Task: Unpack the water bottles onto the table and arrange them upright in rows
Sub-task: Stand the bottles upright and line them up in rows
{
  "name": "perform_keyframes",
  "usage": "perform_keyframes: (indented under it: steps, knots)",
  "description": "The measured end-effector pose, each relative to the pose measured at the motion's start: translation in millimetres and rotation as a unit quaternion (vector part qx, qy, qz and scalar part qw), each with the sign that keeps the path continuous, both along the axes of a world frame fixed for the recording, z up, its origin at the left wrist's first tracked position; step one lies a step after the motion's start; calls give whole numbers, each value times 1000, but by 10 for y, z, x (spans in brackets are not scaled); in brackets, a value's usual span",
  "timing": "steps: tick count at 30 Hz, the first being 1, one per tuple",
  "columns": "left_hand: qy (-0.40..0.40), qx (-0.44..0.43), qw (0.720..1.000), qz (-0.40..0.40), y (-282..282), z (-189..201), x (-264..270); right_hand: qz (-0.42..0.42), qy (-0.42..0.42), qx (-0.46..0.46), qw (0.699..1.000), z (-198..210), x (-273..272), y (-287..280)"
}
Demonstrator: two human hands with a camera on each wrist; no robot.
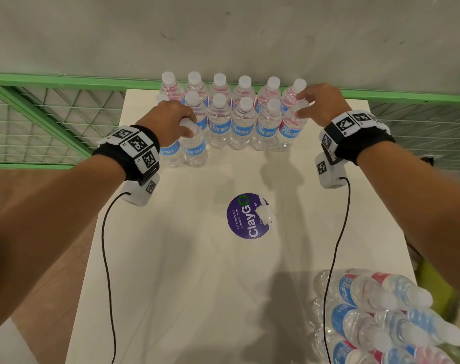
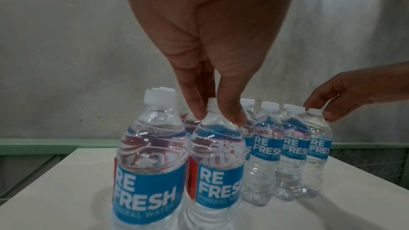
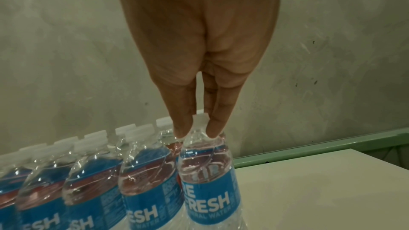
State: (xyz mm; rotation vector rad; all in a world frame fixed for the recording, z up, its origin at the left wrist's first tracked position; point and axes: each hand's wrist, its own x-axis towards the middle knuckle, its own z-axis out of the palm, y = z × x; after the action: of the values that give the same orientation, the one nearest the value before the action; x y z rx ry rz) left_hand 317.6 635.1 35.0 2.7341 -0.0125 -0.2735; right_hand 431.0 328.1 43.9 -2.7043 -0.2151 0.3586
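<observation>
Clear water bottles with blue labels stand upright in two rows (image 1: 231,111) at the far end of the white table (image 1: 187,258). My left hand (image 1: 183,127) pinches the neck of a bottle (image 1: 194,151) standing in front of the rows at the left, seen close in the left wrist view as a bottle (image 2: 215,160) beside another one (image 2: 150,155). My right hand (image 1: 303,105) pinches the cap of the rightmost bottle (image 1: 289,130) of the near row; the right wrist view shows that bottle (image 3: 208,172) upright on the table.
A plastic-wrapped pack of bottles (image 1: 376,316) lies on its side at the near right corner. A round purple sticker (image 1: 247,216) marks the table's middle. A green mesh fence (image 1: 53,119) and a grey wall (image 1: 223,30) stand behind the table.
</observation>
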Motion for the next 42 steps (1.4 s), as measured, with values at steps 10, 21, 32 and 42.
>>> perform_keyframes:
  steps: [10, 21, 32, 42]
  knots:
    - [-6, -26, 1000, 12, 31, -57, -39, 16, -16, -1, 1000, 78, -50, -73]
    - [-125, -73, 941, -305, -1398, -244, -1321, 70, 175, 95, 977, 1206, -2015, -607]
    - [133, -138, 729, -657, -2451, -161, -3088, 112, 213, -162, 957, 505, -3088, -1596]
    - [80, -113, 731, -668, -2530, -175, -3299, 86, 173, -169, 966, 169, -2957, -1500]
